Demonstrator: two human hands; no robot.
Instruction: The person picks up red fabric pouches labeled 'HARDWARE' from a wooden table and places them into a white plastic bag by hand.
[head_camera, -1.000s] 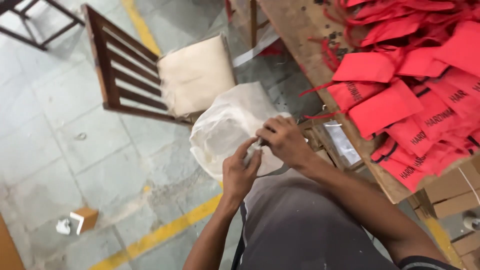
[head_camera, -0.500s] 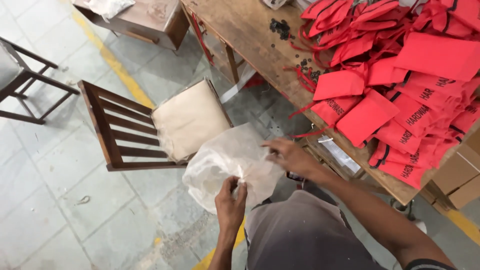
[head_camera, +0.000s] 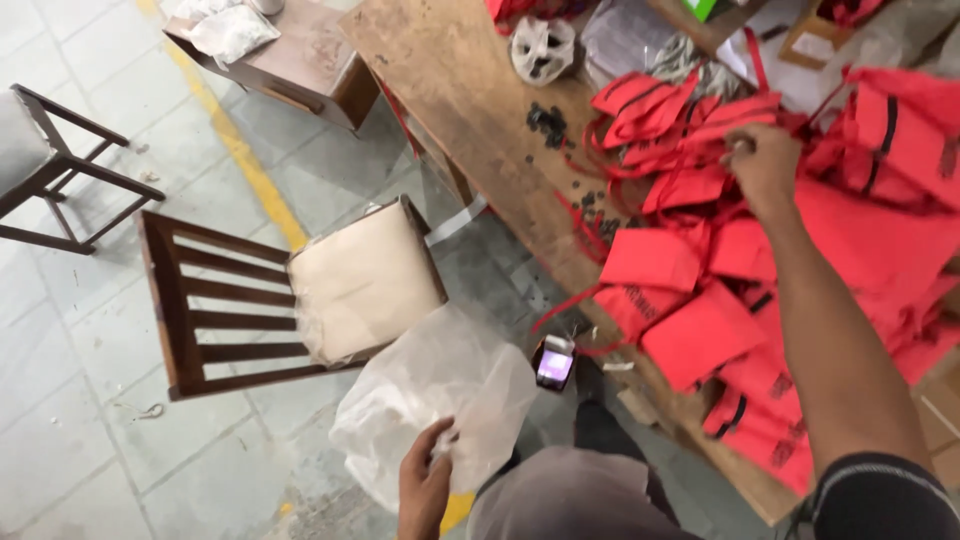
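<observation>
Red fabric pouches (head_camera: 800, 250) are heaped on the wooden tabletop (head_camera: 470, 90), and the right hand (head_camera: 765, 165) is stretched out over them, well away from the body. Its fingers are curled down onto the top of the heap; whether one pouch is already pinched cannot be told, because the grip is hidden under the knuckles. The left hand (head_camera: 425, 490) is low, near the lap, and is closed on the edge of a clear plastic bag (head_camera: 435, 400), which hangs crumpled beside the knee.

For this step it is judged best that only one pouch is taken, by a flat corner and not by its strap. The red straps (head_camera: 600, 215) are tangled among the pieces, so a pull on one could drag several pouches along. The bag mouth looks collapsed; it should be held more open by the left hand, so that a pouch can go in without a second try.

The near edge of the tabletop runs diagonally between both hands, and some pouches (head_camera: 745, 425) lie just at this edge, partly over it. A sideways sweep could push them to the floor. Small black parts (head_camera: 548, 122) are scattered near the heap and are better not brushed. A phone (head_camera: 555, 362) rests close to the edge beside the bag. A wooden chair (head_camera: 290, 295) stands to the left, so open room remains mostly straight above the heap.
</observation>
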